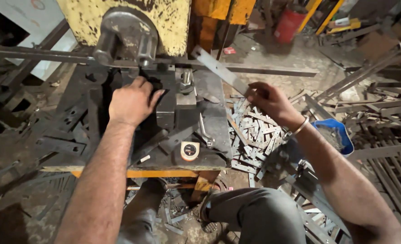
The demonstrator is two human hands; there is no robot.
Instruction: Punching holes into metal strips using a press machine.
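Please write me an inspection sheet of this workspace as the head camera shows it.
Surface: dark steel press bed, greasy, carrying a spanner and a small round tape measure.
Job's things: flat metal strip held at an angle toward the die block under the worn yellow press.
Clutter: heap of punched metal offcuts on the floor beside the bed; blue tub; long steel bars.
Grips: left hand rests on the die block; right hand closed on the flat metal strip.
Cables: nothing seen.
Surroundings: red cylinder behind; scrap-strewn floor.
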